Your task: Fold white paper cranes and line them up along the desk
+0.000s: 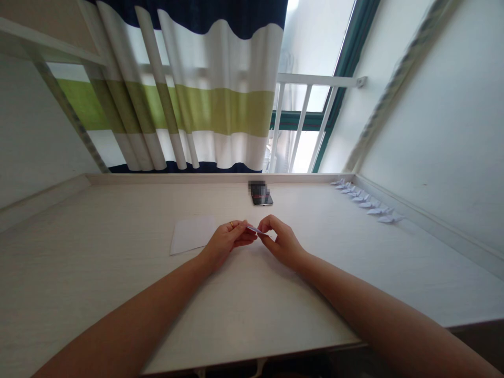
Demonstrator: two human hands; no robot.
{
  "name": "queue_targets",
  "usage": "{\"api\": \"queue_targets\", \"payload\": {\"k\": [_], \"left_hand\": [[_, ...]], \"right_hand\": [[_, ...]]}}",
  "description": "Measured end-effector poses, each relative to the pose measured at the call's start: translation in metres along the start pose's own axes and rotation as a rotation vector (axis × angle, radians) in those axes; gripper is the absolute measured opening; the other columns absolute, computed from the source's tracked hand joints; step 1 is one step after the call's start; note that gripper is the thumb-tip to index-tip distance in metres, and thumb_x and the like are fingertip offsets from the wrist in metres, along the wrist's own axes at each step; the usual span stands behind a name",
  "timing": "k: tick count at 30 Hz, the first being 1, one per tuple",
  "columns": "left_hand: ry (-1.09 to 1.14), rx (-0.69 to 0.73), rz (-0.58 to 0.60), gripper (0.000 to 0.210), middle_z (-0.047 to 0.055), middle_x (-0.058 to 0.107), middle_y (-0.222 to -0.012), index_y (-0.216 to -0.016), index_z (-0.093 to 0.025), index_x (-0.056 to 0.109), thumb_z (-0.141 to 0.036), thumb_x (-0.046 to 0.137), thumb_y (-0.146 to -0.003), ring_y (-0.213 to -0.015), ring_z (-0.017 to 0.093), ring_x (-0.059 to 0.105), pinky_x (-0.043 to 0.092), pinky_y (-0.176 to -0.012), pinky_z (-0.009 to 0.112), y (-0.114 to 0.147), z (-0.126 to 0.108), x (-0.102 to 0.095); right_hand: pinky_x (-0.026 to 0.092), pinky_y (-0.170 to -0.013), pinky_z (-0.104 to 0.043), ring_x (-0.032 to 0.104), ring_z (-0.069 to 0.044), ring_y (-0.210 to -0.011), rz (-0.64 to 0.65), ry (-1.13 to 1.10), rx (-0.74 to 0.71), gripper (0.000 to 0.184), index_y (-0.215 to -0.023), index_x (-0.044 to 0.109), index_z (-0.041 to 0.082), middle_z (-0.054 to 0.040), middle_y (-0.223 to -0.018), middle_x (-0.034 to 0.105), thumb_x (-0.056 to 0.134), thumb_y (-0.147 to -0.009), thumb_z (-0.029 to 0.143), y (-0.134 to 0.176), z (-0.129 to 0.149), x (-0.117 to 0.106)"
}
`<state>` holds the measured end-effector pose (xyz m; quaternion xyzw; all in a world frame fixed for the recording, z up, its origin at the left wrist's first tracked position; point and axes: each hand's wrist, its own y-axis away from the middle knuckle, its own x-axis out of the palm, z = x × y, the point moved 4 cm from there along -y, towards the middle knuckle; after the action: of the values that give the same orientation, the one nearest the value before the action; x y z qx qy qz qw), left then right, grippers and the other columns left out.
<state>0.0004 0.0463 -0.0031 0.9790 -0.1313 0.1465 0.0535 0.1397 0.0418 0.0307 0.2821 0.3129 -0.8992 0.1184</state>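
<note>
Between my two hands, above the middle of the table, is a small folded piece of paper (255,229), pale and narrow, seen almost edge-on. My left hand (232,237) pinches its left end between thumb and fingers; a ring shows on one finger. At the paper's right end, the thumb and forefinger of my right hand (281,240) are closed on it. The finer folds are too small to make out. Left of my left hand lies a stack of white paper sheets (191,234), flat on the table and partly behind that hand.
Several folded white paper cranes (370,203) stand in a row along the table's right back edge. A dark phone (262,198) lies near the back, partly blurred out. The white table (98,273) meets walls on both sides; a striped curtain (220,110) hangs behind.
</note>
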Motion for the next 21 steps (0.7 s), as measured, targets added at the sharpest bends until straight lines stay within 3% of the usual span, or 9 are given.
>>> {"api": "queue_targets", "payload": {"k": [11, 21], "left_hand": [[-0.007, 0.055, 0.039, 0.027, 0.006, 0.068, -0.082, -0.084, -0.011, 0.063, -0.032, 0.063, -0.069, -0.081, 0.015, 0.061, 0.040, -0.089, 0.035, 0.0035, -0.0043, 0.0049], [0.017, 0.065, 0.036, 0.023, 0.005, 0.068, -0.081, -0.083, -0.011, 0.063, -0.024, 0.066, -0.065, -0.081, 0.015, 0.061, 0.040, -0.089, 0.034, 0.0020, -0.0019, 0.0038]], "right_hand": [[0.039, -0.061, -0.024, 0.048, -0.011, -0.065, 0.027, 0.019, 0.063, 0.007, -0.075, 0.048, 0.018, 0.0004, -0.070, 0.053, 0.045, -0.072, 0.013, -0.0001, -0.0023, 0.0016], [0.043, -0.067, -0.024, 0.052, -0.012, -0.073, 0.050, 0.008, -0.051, 0.018, -0.079, 0.052, 0.017, -0.0019, -0.078, 0.054, 0.046, -0.067, 0.005, -0.0001, -0.0003, 0.0036]]}}
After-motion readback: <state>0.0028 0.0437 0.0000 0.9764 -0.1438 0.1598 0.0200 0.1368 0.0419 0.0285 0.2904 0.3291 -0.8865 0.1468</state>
